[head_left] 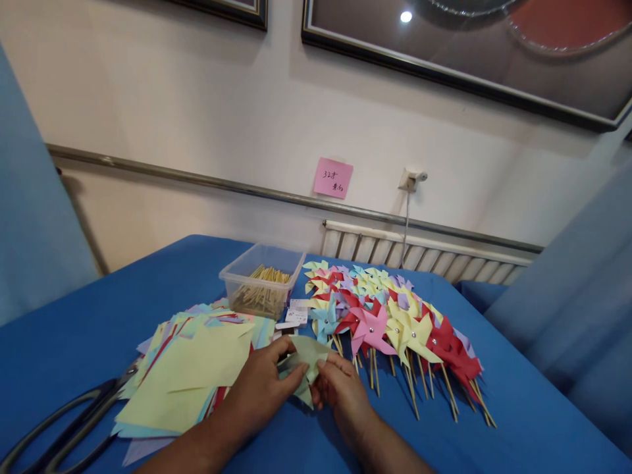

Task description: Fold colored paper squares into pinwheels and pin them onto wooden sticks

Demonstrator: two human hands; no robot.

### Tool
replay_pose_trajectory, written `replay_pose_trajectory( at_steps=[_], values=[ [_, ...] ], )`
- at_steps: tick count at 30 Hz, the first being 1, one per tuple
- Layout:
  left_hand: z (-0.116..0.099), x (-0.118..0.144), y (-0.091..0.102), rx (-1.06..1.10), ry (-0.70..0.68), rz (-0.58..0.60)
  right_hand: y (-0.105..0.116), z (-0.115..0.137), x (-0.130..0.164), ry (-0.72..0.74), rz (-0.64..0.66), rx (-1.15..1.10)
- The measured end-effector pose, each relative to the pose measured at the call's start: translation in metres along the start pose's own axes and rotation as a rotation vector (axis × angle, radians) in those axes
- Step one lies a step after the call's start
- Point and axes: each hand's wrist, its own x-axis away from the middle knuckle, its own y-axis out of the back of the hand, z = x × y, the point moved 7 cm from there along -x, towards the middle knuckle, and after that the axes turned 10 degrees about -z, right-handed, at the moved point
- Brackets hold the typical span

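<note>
A person's left hand [269, 374] and right hand [344, 390] pinch green paper [310, 348] between stacked sheets [197, 365] at left and pinwheels [371, 331] at right; slack fingers could let its folds spring loose, hard tugging tear it.

Illumination is moderate and diffuse. The glass of the large picture [459, 46] reflects one compact bright spot. Soft shadows lie on the wall [237, 99] below the frames. The folded paper [307, 346] appears muted and shaded. Wide-angle distortion stretches the scissors [109, 390]; the right curtain [573, 329] lacks sharpness.
</note>
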Motion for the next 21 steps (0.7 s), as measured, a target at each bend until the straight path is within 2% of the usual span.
replay_pose_trajectory(
  at_steps=[7,10,14,21],
  values=[
    [0.029,-0.008,-0.005,0.4,0.33,0.02,-0.003,0.007,0.005,0.083,0.055,-0.005],
    [0.036,-0.006,-0.009,0.553,0.428,0.025,-0.005,0.01,0.008,0.117,0.074,-0.009],
    [0.031,0.001,-0.018,0.731,0.493,0.1,-0.007,0.016,0.012,0.161,0.082,-0.023],
    [0.03,0.007,-0.026,0.799,0.565,0.159,-0.007,0.017,0.01,0.193,0.077,0.001]
  ],
)
